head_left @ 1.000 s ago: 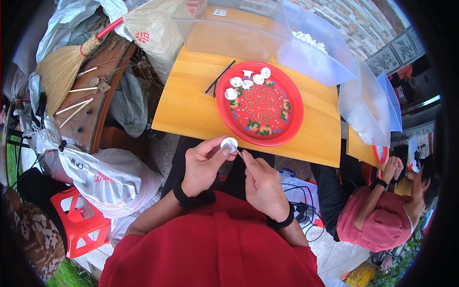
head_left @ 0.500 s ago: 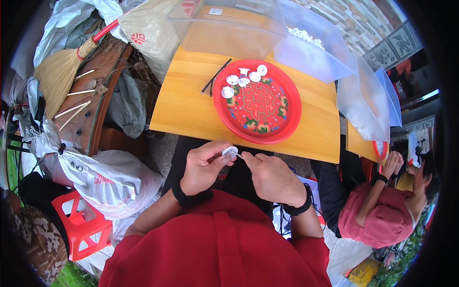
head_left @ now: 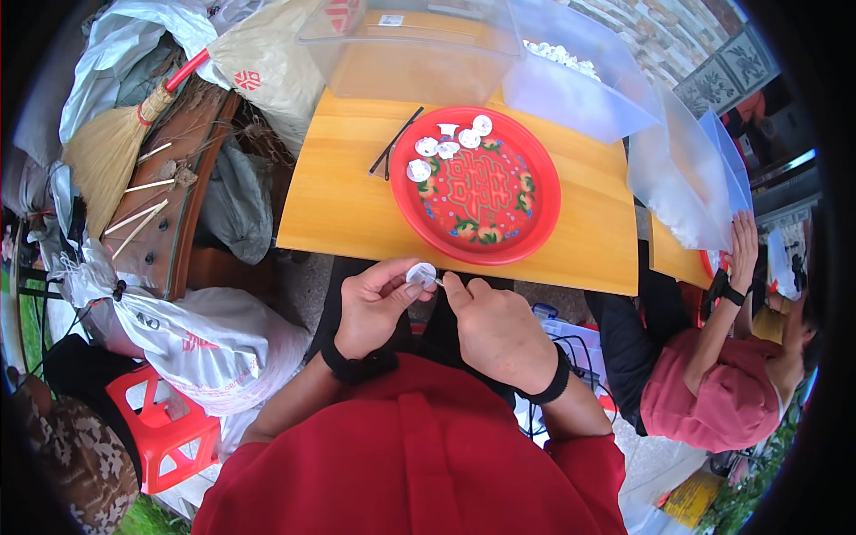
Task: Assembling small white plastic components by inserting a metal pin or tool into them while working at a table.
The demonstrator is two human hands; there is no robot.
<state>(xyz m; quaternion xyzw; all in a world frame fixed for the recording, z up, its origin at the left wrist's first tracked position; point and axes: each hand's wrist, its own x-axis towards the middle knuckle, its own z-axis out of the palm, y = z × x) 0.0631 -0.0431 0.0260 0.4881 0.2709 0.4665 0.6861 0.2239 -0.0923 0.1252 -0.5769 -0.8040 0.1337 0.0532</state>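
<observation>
Between the thumb and fingers of my left hand [head_left: 370, 308] is a small white round plastic piece [head_left: 422, 275], its face turned up. My right hand [head_left: 504, 330] is closed on a thin, pale-tipped tool [head_left: 439, 282]; its tip meets the edge of the white piece, and the rest is hidden in my fist. Both hands are in front of the table's near edge, over my lap. Just beyond them, a red round tray [head_left: 544, 227] with a flowered pattern carries several similar white pieces [head_left: 448, 150] along its upper left.
Two dark thin sticks [head_left: 395, 143] lie left of the tray on the wooden table [head_left: 330, 196]. Clear plastic bins [head_left: 410, 58] stand at the back, one holding white pieces [head_left: 560, 58]. On the right sits a co-worker [head_left: 713, 383]. White sacks [head_left: 205, 343] and a red stool [head_left: 165, 428] are at left.
My left hand has tilted the white piece so its face shows more. My right hand has shifted slightly down and right. The co-worker's hand has reached up to a bin.
</observation>
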